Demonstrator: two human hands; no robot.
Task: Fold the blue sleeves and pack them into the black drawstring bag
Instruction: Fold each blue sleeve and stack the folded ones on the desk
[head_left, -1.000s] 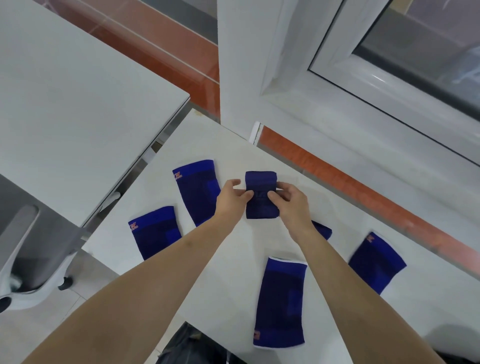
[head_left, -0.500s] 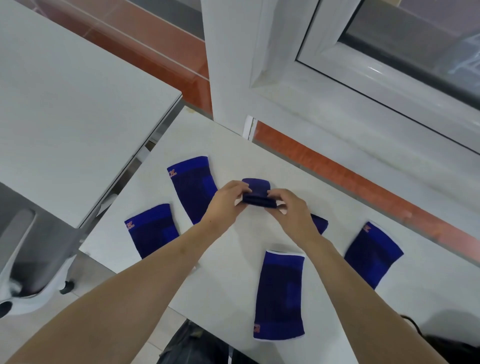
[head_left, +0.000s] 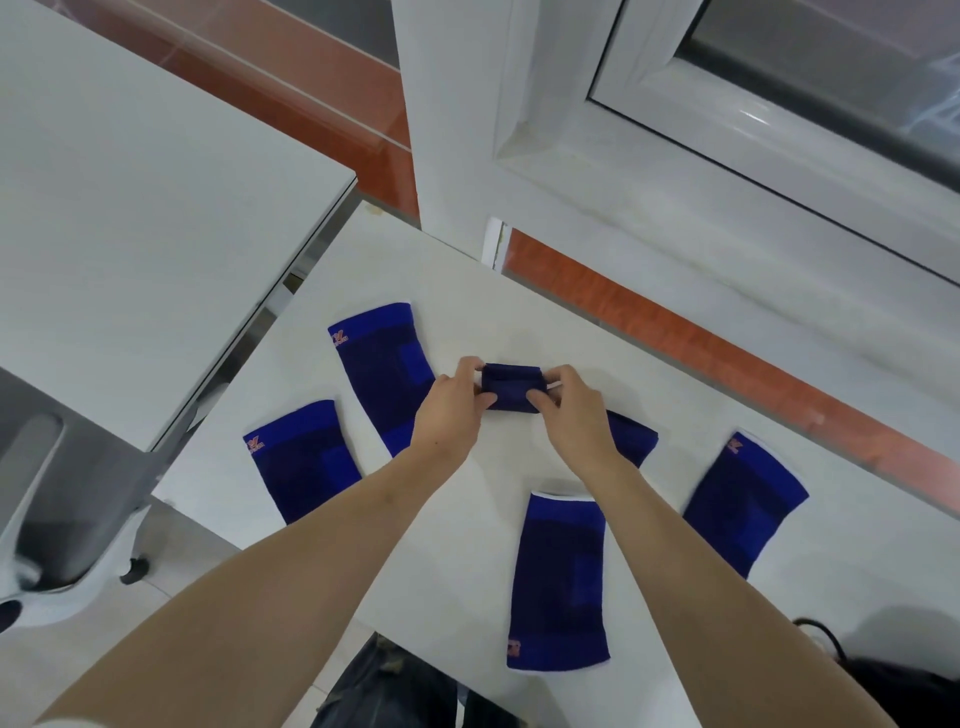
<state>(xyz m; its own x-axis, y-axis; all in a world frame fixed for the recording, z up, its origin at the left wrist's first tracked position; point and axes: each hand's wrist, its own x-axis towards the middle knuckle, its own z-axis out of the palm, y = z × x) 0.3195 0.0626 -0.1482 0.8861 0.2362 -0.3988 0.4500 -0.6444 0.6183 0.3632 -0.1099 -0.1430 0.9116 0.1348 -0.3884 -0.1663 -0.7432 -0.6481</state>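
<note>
A folded blue sleeve (head_left: 511, 388) is held just above the white table (head_left: 447, 275), pinched at its left end by my left hand (head_left: 453, 410) and at its right end by my right hand (head_left: 576, 415). Several more blue sleeves lie flat around it: one at the far left (head_left: 301, 460), one behind my left hand (head_left: 382, 369), one near the front edge (head_left: 561, 582), one at the right (head_left: 743, 501). Another (head_left: 631, 436) is partly hidden under my right wrist. The black drawstring bag (head_left: 898, 691) shows at the bottom right corner.
A second white table (head_left: 130, 171) stands to the left across a narrow gap. A grey office chair (head_left: 41, 519) sits below it. A white window frame and sill (head_left: 675, 171) rise behind the table. Dark trousers (head_left: 384, 691) show under the front edge.
The sleeve between my hands was a flat rectangle; it has been folded over into a shorter, thicker bundle. Both hands stayed around it. The bag's edge has come into view at the bottom right.
</note>
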